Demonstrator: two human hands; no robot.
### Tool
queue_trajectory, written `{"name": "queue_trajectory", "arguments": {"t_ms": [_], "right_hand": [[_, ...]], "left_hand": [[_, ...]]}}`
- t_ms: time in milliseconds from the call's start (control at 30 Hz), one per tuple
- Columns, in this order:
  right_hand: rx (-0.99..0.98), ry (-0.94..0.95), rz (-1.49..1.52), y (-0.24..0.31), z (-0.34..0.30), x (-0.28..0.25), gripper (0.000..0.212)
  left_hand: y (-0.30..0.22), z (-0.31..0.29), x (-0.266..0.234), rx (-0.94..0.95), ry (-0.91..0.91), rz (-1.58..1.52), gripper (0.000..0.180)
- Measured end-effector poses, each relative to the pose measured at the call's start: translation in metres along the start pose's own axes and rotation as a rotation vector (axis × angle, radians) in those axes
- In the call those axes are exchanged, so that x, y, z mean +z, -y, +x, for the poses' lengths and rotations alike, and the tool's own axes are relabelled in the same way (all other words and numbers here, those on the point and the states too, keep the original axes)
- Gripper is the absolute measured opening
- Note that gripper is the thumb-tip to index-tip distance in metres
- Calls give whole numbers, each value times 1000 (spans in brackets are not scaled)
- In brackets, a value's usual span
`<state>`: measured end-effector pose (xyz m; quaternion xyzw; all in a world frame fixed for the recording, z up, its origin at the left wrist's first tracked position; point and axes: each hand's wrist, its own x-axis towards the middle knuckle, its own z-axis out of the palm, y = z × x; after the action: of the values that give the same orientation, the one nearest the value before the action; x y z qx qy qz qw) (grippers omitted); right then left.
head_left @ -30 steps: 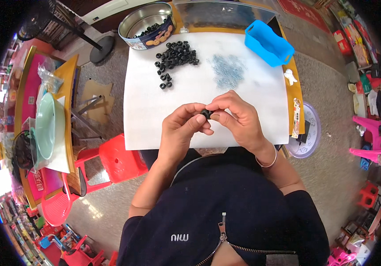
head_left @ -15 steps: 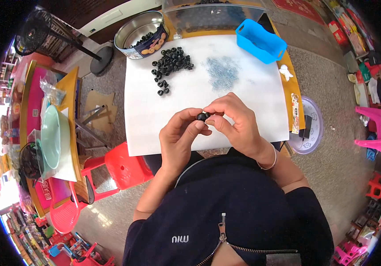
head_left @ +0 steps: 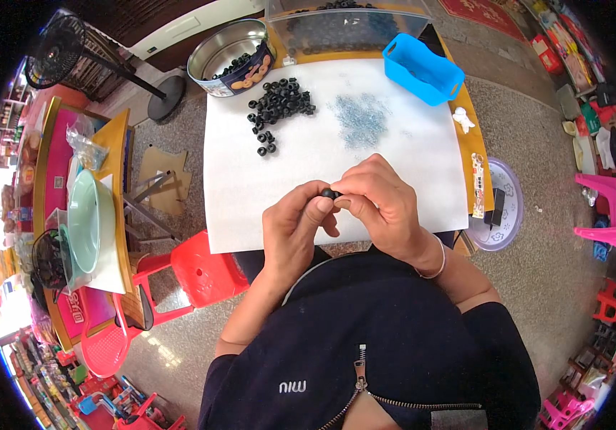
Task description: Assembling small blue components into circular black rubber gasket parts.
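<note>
Over the near part of a white sheet (head_left: 251, 204), my left hand (head_left: 288, 226) pinches a small round black piece (head_left: 329, 193) between thumb and fingertips. My right hand (head_left: 388, 204) meets it from the right, thumb and forefinger pressed together at the piece's edge. Whatever those right fingertips grip is too small and covered to make out. Farther off on the sheet lies a pile of similar black hollow pieces (head_left: 279, 104), a few of them set apart at its near end. To their right, tiny pale-blue glassy bits (head_left: 362, 122) are spread in a patch.
A round tin (head_left: 200, 72) with more black pieces stands at the far left, beside a clear bin (head_left: 351, 32). A blue plastic basket (head_left: 430, 89) occupies the far right corner. A red stool (head_left: 208, 269) is at my left, a lilac round lid or basin (head_left: 512, 204) at right.
The black piece has turned slightly in my left fingertips, and my right thumb and forefinger have shifted a little against it. The whole view has moved slightly.
</note>
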<state>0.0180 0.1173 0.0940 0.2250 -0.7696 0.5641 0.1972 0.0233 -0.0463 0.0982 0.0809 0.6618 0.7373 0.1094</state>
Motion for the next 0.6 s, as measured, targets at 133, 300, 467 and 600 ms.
{"name": "queue_trajectory", "arguments": {"t_ms": [133,300,467,600], "right_hand": [[-41,31,5,1,1,-1,10],[10,106,12,0,5,-3,10],[116,81,68,4,2,1,10],[63,90,29,-4,1,4,11]], "left_hand": [[-3,3,-9,-214,97,-259,26],[3,1,-5,-147,28,-234,25],[10,0,-3,-27,-22,-140,23],[12,1,1,56,-94,-101,22]]}}
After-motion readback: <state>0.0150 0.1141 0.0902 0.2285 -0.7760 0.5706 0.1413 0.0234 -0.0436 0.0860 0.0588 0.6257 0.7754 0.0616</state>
